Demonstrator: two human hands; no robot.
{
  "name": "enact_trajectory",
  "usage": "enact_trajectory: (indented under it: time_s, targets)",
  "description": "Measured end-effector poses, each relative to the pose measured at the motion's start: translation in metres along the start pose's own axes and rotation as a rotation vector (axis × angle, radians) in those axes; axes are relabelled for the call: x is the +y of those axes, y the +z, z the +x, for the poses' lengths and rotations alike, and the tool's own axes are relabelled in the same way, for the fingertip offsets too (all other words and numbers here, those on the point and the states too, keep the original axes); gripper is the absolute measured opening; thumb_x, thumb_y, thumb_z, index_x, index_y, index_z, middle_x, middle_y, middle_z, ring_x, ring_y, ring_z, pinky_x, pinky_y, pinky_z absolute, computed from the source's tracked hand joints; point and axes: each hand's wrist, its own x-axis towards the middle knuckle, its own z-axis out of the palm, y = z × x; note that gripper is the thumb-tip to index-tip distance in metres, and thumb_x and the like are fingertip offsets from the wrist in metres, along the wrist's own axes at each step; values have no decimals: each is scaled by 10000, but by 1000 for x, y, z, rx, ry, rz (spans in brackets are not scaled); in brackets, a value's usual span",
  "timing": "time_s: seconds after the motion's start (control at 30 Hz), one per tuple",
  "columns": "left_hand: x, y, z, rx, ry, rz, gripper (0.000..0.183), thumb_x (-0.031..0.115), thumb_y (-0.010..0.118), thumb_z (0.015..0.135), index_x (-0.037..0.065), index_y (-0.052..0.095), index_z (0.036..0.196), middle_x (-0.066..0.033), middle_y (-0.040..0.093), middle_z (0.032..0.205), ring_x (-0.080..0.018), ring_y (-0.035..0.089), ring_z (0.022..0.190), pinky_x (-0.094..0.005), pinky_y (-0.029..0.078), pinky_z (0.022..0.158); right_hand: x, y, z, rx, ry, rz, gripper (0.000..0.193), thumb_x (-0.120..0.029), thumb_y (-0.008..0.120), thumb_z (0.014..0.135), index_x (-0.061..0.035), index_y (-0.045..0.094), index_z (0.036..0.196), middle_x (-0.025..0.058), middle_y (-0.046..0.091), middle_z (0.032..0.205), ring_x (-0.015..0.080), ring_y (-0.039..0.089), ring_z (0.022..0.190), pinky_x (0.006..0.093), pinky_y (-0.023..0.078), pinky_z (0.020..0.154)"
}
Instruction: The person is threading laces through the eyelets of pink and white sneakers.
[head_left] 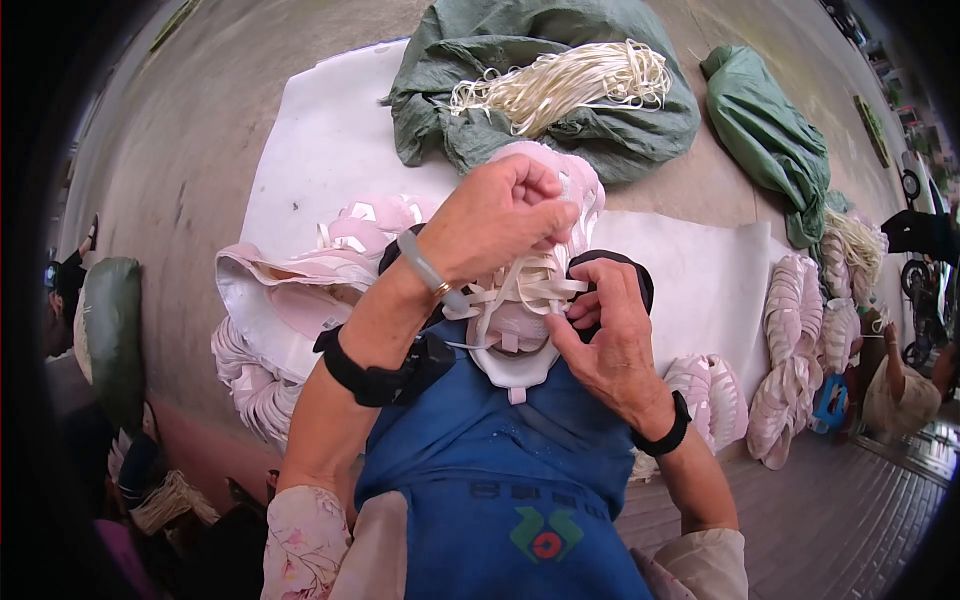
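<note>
A pink-and-white shoe upper (515,335) lies on my lap, its collar toward me. A cream shoelace (520,285) crosses its middle in several flat, loose loops. Over the far part of the lacing, my left hand (505,215) is closed, thumb against curled fingers; what is between them is hidden. My right hand (610,335) grips the right edge of the upper beside the lace loops, its fingers bent. A grey bangle (425,262) and a black strap circle my left arm; a black band (667,425) is on my right wrist.
A bundle of cream laces (565,85) rests on a green sack (440,75) ahead. More pink uppers (300,280) are piled at left, with stacks (785,350) at right. White sheeting (320,130) lies beneath. Another green sack (765,130) and a person (895,390) are farther right.
</note>
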Motion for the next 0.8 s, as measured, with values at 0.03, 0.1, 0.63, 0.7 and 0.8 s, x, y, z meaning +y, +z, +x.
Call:
enact_trajectory:
  time_s: [0.03,0.1,0.63,0.7,0.8]
  targets:
    - [2,-1,5,41,41,12,297,180,686,885,-6,542,1066,-78,621,950,-145,661,827,-256,565,685,-2,0,0,-7,0,-3,484,-29,738,732,-17,500,1153,118,493,1065,176,574,711,297,518,641]
    - [6,0,2,114,110,-9,306,207,678,891,-9,555,1068,-95,596,992,-140,648,786,-255,567,630,-7,-1,-1,7,1,-1,491,-37,744,732,-17,503,1160,117,491,1064,182,575,712,298,515,637]
    - [-95,26,-136,-121,-218,81,366,171,610,934,-11,529,1241,-51,655,877,-73,603,675,-218,515,599,-29,13,5,-169,-322,-442,431,-105,702,789,-67,569,1198,136,528,1003,272,595,730,370,501,654]
    - [-82,27,-131,-128,-209,213,382,172,622,921,-6,526,1245,-79,656,896,-114,618,675,-249,520,606,-27,10,9,-80,-284,-398,425,-96,693,800,-58,566,1204,144,528,1017,268,588,716,368,502,653]
    - [-85,32,-127,-80,-25,591,399,177,648,887,1,528,1225,-135,639,948,-220,639,695,-328,525,624,-19,-1,18,91,-101,-235,393,-71,638,835,-16,531,1210,195,535,1027,308,622,751,373,513,664]
